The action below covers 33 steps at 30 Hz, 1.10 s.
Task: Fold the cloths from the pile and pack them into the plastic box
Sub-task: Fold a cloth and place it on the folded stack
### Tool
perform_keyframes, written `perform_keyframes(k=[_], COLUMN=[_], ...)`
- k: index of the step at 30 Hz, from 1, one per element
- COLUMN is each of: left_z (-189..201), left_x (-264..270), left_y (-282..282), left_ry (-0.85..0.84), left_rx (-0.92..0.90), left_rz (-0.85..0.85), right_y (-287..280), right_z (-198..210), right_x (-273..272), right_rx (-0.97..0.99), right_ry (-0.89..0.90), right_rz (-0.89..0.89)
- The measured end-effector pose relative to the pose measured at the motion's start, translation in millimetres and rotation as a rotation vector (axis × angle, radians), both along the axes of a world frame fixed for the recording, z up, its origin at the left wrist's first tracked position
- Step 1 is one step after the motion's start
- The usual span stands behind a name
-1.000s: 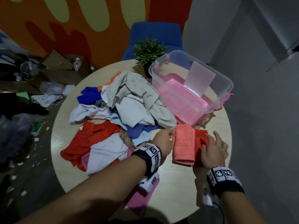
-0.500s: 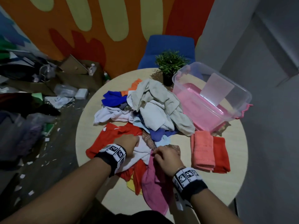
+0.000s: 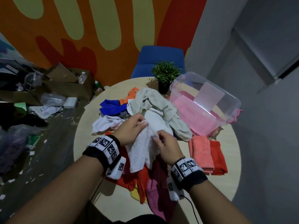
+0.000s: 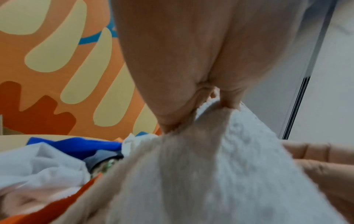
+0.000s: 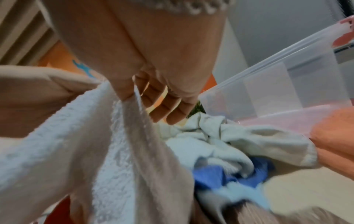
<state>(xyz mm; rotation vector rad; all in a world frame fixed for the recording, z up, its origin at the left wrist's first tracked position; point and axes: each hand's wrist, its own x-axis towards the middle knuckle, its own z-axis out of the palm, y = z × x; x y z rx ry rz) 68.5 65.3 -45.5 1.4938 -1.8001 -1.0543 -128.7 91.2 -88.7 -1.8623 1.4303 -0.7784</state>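
A: Two hands meet on one white terry cloth (image 3: pixel 142 147) in the head view. A second ago they were pressing the folded coral cloth (image 3: pixel 201 153), which now lies with a red one (image 3: pixel 217 156) at the right, near the plastic box (image 3: pixel 229 101). So one fold is finished and the next cloth is lifted from the pile (image 3: pixel 155 109).

B: And the wrist views?

A: The left wrist view shows the left hand (image 4: pixel 191 75) pinching a gathered edge of the cloth. The right wrist view shows the right hand (image 5: pixel 145 84) pinching another edge with thumb and forefinger, probably a corner; the other fingers (image 5: pixel 168 109) hang loose. Only the head view shows that no folded cloth is in the box yet.
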Motion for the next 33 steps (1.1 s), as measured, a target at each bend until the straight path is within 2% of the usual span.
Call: perform_keyframes(k=[3, 4, 6, 7, 8, 10, 12, 15, 16, 17, 21, 23, 24, 26, 27, 29, 31, 33], left_z=[23, 27, 26, 24, 23, 24, 27, 45, 52, 60, 92, 101, 104, 107, 107, 107, 111, 119], left_x=[1, 4, 12, 16, 20, 26, 25, 7, -2, -10, -32, -31, -27, -15, -7, 3, 6, -1], left_y=[-7, -9, -13, -15, -17, -22, -26, -30, -30, -31, -33, -39, -43, -52, -57, -64, -68, -68], left_ry=[0.135, 0.086, -0.212, -0.322, -0.355, -0.211, 0.02, 0.309, 0.349, 0.354, 0.259, 0.23, 0.151, -0.151, -0.286, -0.365, -0.222, 0.079], left_rx=[0.018, 0.014, -0.06, -0.107, -0.14, -0.144, -0.117, -0.041, -0.027, -0.025, -0.086, -0.123, -0.169, -0.278, -0.31, -0.299, -0.232, -0.161], left_rz=[-0.061, -0.133, -0.29, -0.319, -0.29, -0.127, 0.051, 0.136, 0.099, 0.026, -0.302, -0.342, -0.353, -0.389, -0.39, -0.279, -0.118, -0.031], right_y=[-12, -16, -21, -24, -25, -25, -21, -13, -10, -8, -14, -22, -24, -30, -33, -35, -35, -32], right_z=[36, 49, 74, 86, 97, 115, 122, 108, 102, 99, 109, 121, 128, 140, 146, 157, 164, 168], right_x=[-9, -12, -19, -25, -31, -42, -46, -35, -31, -27, -13, -14, -18, -35, -43, -60, -72, -77], right_rx=[-0.001, -0.032, -0.103, -0.139, -0.183, -0.258, -0.182, 0.075, 0.088, 0.063, -0.045, -0.088, -0.129, -0.2, -0.229, -0.238, -0.205, -0.22], right_ry=[-0.157, -0.177, -0.228, -0.267, -0.304, -0.387, -0.362, 0.056, 0.115, 0.096, -0.226, -0.152, -0.074, -0.013, -0.04, -0.154, -0.246, -0.161], right_rz=[-0.121, -0.159, -0.24, -0.289, -0.343, -0.403, -0.332, -0.058, -0.016, -0.021, -0.027, -0.005, -0.022, -0.112, -0.166, -0.242, -0.281, -0.293])
